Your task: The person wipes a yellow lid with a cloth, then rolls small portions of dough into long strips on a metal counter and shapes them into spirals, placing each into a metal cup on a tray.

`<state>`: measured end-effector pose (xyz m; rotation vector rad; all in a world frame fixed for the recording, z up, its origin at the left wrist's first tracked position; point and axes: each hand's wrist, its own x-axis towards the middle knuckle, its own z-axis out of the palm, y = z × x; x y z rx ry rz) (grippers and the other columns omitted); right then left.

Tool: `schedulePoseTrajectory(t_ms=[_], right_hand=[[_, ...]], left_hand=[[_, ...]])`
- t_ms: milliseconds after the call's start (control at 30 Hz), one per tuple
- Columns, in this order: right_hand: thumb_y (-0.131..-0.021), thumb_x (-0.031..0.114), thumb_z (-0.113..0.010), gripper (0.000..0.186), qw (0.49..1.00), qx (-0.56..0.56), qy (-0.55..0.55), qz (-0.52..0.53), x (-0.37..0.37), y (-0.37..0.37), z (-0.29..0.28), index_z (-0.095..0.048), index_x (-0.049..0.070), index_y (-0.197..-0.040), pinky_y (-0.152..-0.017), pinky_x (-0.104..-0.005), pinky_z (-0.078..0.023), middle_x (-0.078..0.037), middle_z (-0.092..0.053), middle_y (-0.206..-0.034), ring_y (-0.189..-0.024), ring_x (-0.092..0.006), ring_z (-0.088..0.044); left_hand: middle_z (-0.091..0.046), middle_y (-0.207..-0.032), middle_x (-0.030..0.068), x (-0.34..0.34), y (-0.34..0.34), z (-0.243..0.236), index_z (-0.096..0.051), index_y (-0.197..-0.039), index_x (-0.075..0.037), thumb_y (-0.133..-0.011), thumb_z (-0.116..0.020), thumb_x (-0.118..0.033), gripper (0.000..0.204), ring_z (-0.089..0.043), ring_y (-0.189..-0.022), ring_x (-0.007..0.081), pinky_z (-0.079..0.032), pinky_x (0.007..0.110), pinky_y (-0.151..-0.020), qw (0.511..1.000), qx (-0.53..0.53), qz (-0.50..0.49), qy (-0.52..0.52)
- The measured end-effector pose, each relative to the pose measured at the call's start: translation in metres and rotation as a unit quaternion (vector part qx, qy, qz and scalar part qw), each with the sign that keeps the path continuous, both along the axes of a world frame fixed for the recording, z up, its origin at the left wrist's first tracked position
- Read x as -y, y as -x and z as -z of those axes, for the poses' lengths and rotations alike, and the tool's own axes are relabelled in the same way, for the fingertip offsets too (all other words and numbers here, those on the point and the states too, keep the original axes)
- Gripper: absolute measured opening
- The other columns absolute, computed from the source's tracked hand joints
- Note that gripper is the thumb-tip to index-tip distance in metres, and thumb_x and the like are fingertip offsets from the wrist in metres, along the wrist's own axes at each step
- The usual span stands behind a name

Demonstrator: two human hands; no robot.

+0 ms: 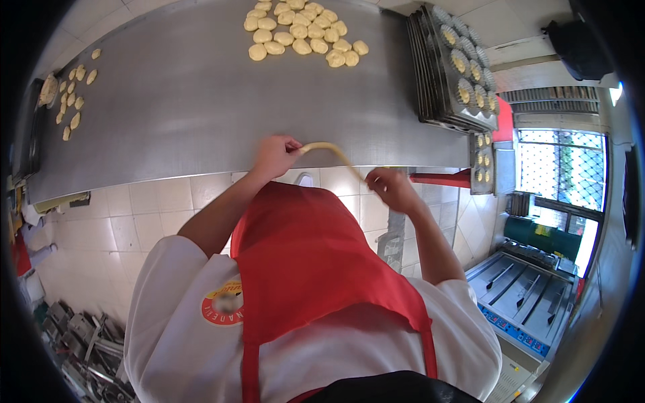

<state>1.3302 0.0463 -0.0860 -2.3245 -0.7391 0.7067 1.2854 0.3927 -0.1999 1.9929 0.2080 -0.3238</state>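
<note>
A thin rope of pale yellow dough (326, 146) hangs in an arch between my hands, just above the front edge of the steel table. Its left end is pinched in the closed fingers of my left hand (277, 154). The other end runs down to my right hand (393, 188), whose fingers are closed around it a little past the table edge. Many small rounded dough pieces (300, 31) lie in a cluster at the table's far middle. Smaller dough lumps (72, 99) are scattered at the far left.
Stacked trays with fluted metal moulds (463, 67), some holding dough, stand at the table's right end. A smaller tray of dough pieces (483, 161) sits below them. The steel table (201, 94) stretches before me. At lower right is a metal appliance with a blue control strip (514, 329).
</note>
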Motion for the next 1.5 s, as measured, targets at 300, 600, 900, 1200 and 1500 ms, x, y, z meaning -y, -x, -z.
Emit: schedulePoseTrajectory(t_ms=[300, 600, 900, 1200, 1500], right_hand=[[-0.09, -0.001, -0.079, 0.016, 0.971, 0.223, -0.041, 0.073, -0.104, -0.009, -0.204, -0.081, 0.003, -0.105, -0.08, -0.0338, -0.06, -0.009, -0.079, -0.103, -0.088, -0.0223, -0.076], [-0.099, 0.007, -0.077, 0.022, 0.97, 0.052, -0.093, 0.218, -0.131, 0.03, -0.184, -0.078, -0.001, -0.12, -0.088, -0.0283, -0.06, -0.009, -0.08, -0.106, -0.097, -0.0139, -0.075], [-0.104, 0.022, -0.075, 0.053, 0.808, -0.178, -0.392, 0.402, -0.122, 0.028, -0.088, -0.059, -0.004, -0.147, -0.095, -0.0386, -0.064, -0.015, -0.071, -0.133, -0.115, -0.0232, -0.073], [-0.101, 0.015, -0.075, 0.043, 0.771, 0.064, -0.416, 0.477, 0.122, -0.247, -0.104, -0.064, -0.002, -0.139, -0.083, -0.036, -0.064, -0.011, -0.076, -0.111, -0.092, -0.0189, -0.075], [-0.098, 0.013, -0.073, 0.038, 0.862, 0.107, -0.104, 0.485, 0.273, -0.488, -0.093, -0.071, 0.004, -0.135, -0.065, -0.028, -0.058, -0.006, -0.072, -0.094, -0.072, -0.013, -0.066]], left_hand=[[-0.08, -0.095, 0.0084, 0.028, 0.014, -0.109, -0.058, -0.105, -0.009, -0.089, -0.08, 0.002, 0.03, -0.071, -0.078, 0.0093, -0.053, 0.026, -0.064, 0.891, -0.021, 0.142, 0.431], [-0.074, -0.106, 0.0058, 0.015, -0.001, -0.105, -0.055, -0.113, -0.007, -0.093, -0.069, 0.012, 0.031, -0.073, -0.099, 0.0144, -0.059, 0.03, -0.087, 0.806, 0.042, 0.172, 0.565], [-0.071, -0.12, 0.011, 0.027, -0.07, -0.148, -0.053, -0.137, -0.003, -0.101, -0.073, -0.01, 0.041, -0.072, -0.108, 0.0178, -0.06, 0.032, -0.087, 0.911, 0.041, 0.147, 0.384], [-0.062, -0.147, 0.0182, 0.008, -0.206, -0.143, -0.051, -0.151, -0.001, -0.096, -0.08, -0.025, 0.067, -0.061, -0.133, 0.0327, -0.053, 0.044, -0.107, 0.974, 0.215, -0.063, -0.022], [-0.062, -0.139, 0.0241, -0.142, -0.193, 0.02, -0.058, -0.143, 0.0, -0.092, -0.081, -0.02, 0.06, -0.066, -0.118, 0.0391, -0.057, 0.049, -0.097, 0.937, 0.108, -0.218, -0.25]])
